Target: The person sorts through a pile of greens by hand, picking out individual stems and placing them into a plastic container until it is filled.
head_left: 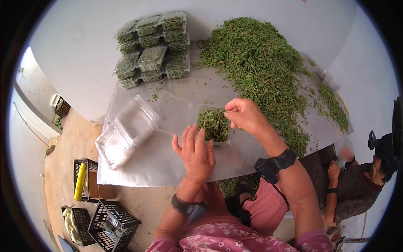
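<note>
In front of me on the metal table a clear plastic clamshell box (192, 110) lies with its lid folded back to the left. Its base is filled with leafy green sprigs (213, 124). My left hand (195, 154) is open at the near left edge of the base, fingers stretched and touching or almost touching the greens. At the right edge of the box my right hand (247, 117) is closed in a pinch, thumb against forefinger. Whatever may sit between those fingertips is too small to make out.
A large heap of greens (256, 63) covers the table's right side. Filled boxes (152, 59) stand stacked at the back left. Nested unfilled boxes (128, 130) lie at left. Black crates (113, 224) are on the floor. Another person (357, 189) sits at right.
</note>
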A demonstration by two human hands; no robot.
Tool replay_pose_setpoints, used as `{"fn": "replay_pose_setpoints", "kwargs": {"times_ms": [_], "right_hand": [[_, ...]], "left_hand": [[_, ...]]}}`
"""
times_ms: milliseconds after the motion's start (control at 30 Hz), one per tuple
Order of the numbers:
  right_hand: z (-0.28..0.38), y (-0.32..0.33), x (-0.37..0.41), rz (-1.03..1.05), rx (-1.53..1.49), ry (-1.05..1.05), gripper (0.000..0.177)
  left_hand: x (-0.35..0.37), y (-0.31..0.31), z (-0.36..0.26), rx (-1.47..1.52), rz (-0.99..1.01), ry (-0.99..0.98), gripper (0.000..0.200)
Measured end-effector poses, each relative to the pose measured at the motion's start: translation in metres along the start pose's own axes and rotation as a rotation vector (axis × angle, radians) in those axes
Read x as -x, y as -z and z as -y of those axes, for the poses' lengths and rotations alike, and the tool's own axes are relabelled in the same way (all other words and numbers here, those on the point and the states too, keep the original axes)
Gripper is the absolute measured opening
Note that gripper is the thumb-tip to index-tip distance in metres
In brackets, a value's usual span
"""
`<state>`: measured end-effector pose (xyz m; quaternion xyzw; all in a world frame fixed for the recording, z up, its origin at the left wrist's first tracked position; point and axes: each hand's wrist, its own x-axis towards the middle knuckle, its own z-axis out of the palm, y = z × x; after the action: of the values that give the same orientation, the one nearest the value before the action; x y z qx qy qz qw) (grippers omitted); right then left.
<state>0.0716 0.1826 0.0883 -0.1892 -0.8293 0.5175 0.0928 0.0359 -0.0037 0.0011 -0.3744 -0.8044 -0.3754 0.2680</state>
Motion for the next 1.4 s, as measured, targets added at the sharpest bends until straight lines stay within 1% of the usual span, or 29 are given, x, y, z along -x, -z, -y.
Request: {"fn": "replay_pose_setpoints", "kwargs": {"times_ms": [33,133,233,267,367,467,567,667,767,867,967,1067,1167,1267,1367,1400], "right_hand": [[-0.004,-0.001,-0.001,-0.007,0.071,0.045,0.022],[-0.009,-0.015,0.001,-0.103,0.279,0.467,0.019],[-0.015,-0.033,-0.006,-0.135,0.491,0.787,0.021],[-0.013,-0.037,-0.002,-0.084,0.54,0.734,0.02],[-0.014,-0.04,0.0,0.157,0.876,0.517,0.034],[-0.012,-0.038,-0.005,0.212,0.909,0.465,0.036],[-0.019,-0.036,-0.003,0.145,0.816,0.538,0.036],[-0.016,-0.025,-0.001,-0.011,0.632,0.577,0.037],[-0.019,-0.022,0.002,-0.052,0.615,0.612,0.025],[-0.024,-0.028,0.006,0.073,0.715,0.588,0.027],[-0.018,-0.029,0.014,0.1,0.637,0.491,0.031],[-0.005,-0.021,0.016,0.184,0.532,0.353,0.034],[-0.016,-0.011,0.008,0.085,0.336,0.345,0.037],[-0.02,-0.003,0.003,-0.035,0.297,0.387,0.041],[-0.028,-0.012,0.004,-0.149,0.568,0.613,0.043],[-0.028,-0.015,0.006,-0.105,0.614,0.63,0.041]], "left_hand": [[-0.002,0.001,-0.003,-0.017,0.015,-0.007,0.039],[-0.003,0.0,-0.007,-0.07,0.066,-0.044,0.037],[-0.001,-0.004,-0.006,-0.101,0.126,-0.046,0.038],[-0.002,-0.004,-0.006,-0.107,0.135,-0.042,0.038],[0.0,-0.006,-0.005,-0.126,0.165,-0.04,0.037],[0.001,-0.005,-0.006,-0.132,0.189,-0.032,0.036],[-0.001,-0.005,-0.007,-0.137,0.176,-0.029,0.036],[-0.001,-0.003,-0.007,-0.113,0.116,-0.017,0.039],[-0.001,-0.004,-0.006,-0.092,0.062,-0.008,0.043],[-0.002,-0.003,-0.006,-0.098,0.078,-0.016,0.047],[-0.003,-0.002,-0.008,-0.118,0.13,-0.042,0.052],[-0.005,-0.002,-0.01,-0.14,0.183,-0.055,0.055],[-0.004,-0.004,-0.012,-0.157,0.215,-0.066,0.054],[-0.002,-0.008,-0.009,-0.17,0.205,-0.08,0.049],[-0.001,-0.01,-0.009,-0.186,0.188,-0.087,0.045],[-0.001,-0.011,-0.009,-0.19,0.184,-0.088,0.044]]}}
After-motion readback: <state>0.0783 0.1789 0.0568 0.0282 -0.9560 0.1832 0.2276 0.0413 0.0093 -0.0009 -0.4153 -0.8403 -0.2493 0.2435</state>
